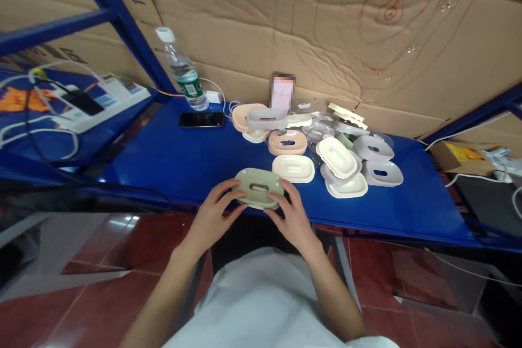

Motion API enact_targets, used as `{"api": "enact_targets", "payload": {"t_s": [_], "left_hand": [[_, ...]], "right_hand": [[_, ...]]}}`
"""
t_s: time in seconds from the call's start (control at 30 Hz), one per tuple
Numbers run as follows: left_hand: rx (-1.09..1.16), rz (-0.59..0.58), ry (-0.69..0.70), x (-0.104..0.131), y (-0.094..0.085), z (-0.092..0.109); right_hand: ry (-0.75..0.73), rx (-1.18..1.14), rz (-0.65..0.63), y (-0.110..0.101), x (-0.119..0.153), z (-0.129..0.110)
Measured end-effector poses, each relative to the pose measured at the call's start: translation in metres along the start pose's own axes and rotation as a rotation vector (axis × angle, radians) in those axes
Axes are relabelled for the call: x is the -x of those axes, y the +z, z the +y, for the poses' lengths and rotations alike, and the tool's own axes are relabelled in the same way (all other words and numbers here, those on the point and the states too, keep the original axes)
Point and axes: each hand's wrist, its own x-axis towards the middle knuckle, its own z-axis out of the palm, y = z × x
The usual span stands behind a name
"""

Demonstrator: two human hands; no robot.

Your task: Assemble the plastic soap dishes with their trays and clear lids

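Note:
A green oval dish [258, 196] with a slot in its middle is at the front edge of the blue table. My left hand [218, 212] grips its left end, and my right hand [291, 215] grips its right end, fingers over the rim. Just behind it to the right lies a cream oval dish [293, 168]. Farther back rests a peach dish [287, 142] with a slot. To the right, another cream dish [337, 156] lies tilted on a stack.
Grey dishes [382, 173] lie at the right of the pile. A water bottle [187, 79] stands behind a black phone [201, 119]. Another phone [282, 91] leans on the cardboard wall. A power strip [106, 106] and cables are at the left.

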Motion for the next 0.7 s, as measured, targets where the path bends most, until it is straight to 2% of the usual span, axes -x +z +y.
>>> {"api": "enact_targets", "payload": {"t_s": [0.13,0.3,0.53,0.7], "left_hand": [[0.032,0.022,-0.018,0.000,0.003,0.002],[0.032,0.023,-0.085,0.004,0.006,-0.002],[-0.015,0.044,-0.033,0.008,0.012,-0.007],[-0.003,0.008,-0.035,0.007,0.009,-0.004]], "right_hand": [[0.011,-0.005,0.021,0.002,0.001,0.001],[-0.008,0.017,-0.011,0.001,0.001,-0.002],[-0.038,0.033,-0.003,0.001,0.000,-0.005],[-0.030,0.045,-0.005,0.003,0.002,-0.004]]}}
